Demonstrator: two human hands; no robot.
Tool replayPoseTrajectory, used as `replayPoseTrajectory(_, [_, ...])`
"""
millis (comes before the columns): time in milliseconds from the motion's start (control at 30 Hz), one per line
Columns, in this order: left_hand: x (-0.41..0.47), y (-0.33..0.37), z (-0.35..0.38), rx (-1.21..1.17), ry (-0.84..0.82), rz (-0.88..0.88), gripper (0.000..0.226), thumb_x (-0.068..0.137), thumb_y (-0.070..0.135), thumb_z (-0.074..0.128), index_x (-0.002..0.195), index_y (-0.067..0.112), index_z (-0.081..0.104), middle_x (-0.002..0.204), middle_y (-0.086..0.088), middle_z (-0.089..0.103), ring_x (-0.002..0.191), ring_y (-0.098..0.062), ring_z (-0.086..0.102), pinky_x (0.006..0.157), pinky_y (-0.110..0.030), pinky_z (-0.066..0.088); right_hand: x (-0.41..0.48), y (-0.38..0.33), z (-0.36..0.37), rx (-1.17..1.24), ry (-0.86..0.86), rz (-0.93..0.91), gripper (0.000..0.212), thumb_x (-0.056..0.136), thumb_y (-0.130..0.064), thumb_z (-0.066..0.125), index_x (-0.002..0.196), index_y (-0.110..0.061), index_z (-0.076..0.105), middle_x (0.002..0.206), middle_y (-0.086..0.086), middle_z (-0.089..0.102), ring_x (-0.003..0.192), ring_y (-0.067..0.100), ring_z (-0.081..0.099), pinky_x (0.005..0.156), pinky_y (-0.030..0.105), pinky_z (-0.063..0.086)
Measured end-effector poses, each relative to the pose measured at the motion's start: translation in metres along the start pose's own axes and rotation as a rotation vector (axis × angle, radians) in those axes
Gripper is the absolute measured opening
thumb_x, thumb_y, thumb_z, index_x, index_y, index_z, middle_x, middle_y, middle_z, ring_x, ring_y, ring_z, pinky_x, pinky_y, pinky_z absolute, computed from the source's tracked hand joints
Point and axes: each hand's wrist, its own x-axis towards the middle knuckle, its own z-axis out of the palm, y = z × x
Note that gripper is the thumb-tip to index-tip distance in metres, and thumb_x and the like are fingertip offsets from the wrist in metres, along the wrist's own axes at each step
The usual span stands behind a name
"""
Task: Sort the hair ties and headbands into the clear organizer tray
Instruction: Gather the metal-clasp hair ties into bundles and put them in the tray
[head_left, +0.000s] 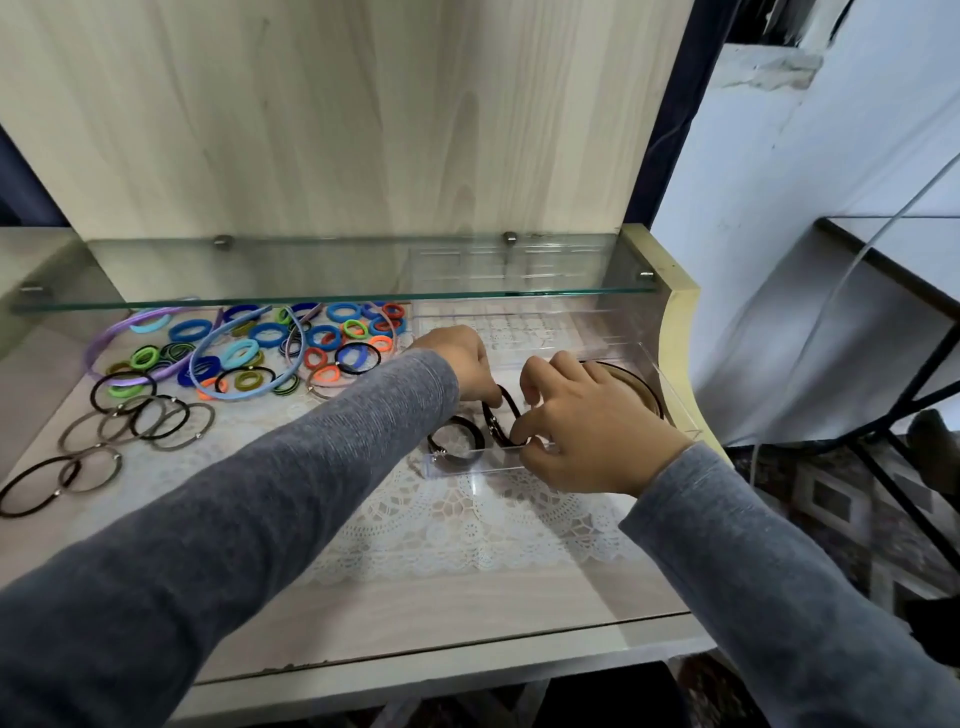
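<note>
The clear organizer tray (670, 384) lies at the right of the desk on a lace mat. Both my hands reach into its front compartment. My left hand (462, 358) and my right hand (576, 426) pinch the same black hair tie (496, 415), holding it upright above the tray floor. Another black hair tie (456, 436) lies flat in the tray just left of it. A brown headband (641, 387) curves in the tray behind my right hand. A pile of coloured hair ties (270, 343) and purple and blue headbands (130, 332) lies at the back left.
Thin brown and black hair ties (140, 415) lie loose at the left front. A glass shelf (332, 296) hangs low over the back of the desk. The desk's front edge (467, 660) is close below, and a black metal frame (904, 415) stands to the right.
</note>
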Motion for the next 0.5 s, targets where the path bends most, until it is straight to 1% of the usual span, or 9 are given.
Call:
replayPoseTrajectory(133, [-0.0004, 0.0014, 0.0040, -0.026, -0.005, 0.004, 0.023, 0.071, 0.031, 0.083, 0.081, 0.015, 0.070, 0.084, -0.001, 0.069, 0.083, -0.018, 0.064, 0.060, -0.027, 0.045, 0.0011, -0.0001, 0.0002, -0.008, -0.016, -0.010, 0.044, 0.080, -0.045, 0.032, 0.091, -0.033, 0.073, 0.099, -0.003, 0.047, 0.094, 0.019, 0.040, 0.080, 0.034, 0.038])
replayPoseTrajectory(300, [-0.0017, 0.0009, 0.0048, -0.041, -0.011, 0.007, 0.024, 0.067, 0.031, 0.087, 0.074, 0.013, 0.071, 0.077, -0.002, 0.069, 0.078, -0.018, 0.065, 0.057, -0.026, 0.044, 0.0016, 0.0007, -0.0013, 0.008, -0.032, -0.008, 0.042, 0.080, -0.044, 0.033, 0.091, -0.033, 0.073, 0.099, -0.003, 0.047, 0.093, 0.018, 0.038, 0.081, 0.034, 0.036])
replayPoseTrajectory(433, [-0.0023, 0.0002, 0.0044, -0.043, -0.026, 0.004, 0.025, 0.065, 0.029, 0.087, 0.077, 0.012, 0.074, 0.079, -0.003, 0.071, 0.080, -0.019, 0.066, 0.060, -0.027, 0.047, 0.0024, 0.0004, -0.0046, 0.021, -0.046, -0.006, 0.045, 0.078, -0.042, 0.032, 0.094, -0.035, 0.073, 0.100, -0.003, 0.046, 0.094, 0.018, 0.038, 0.085, 0.036, 0.038])
replayPoseTrajectory(500, [-0.0026, 0.0007, 0.0041, -0.044, -0.030, 0.001, 0.025, 0.065, 0.028, 0.086, 0.079, 0.012, 0.074, 0.081, -0.003, 0.071, 0.082, -0.019, 0.067, 0.063, -0.027, 0.050, 0.0030, 0.0001, -0.0059, 0.031, -0.068, -0.012, 0.040, 0.080, -0.040, 0.036, 0.099, -0.036, 0.071, 0.102, -0.003, 0.045, 0.096, 0.018, 0.037, 0.086, 0.034, 0.036])
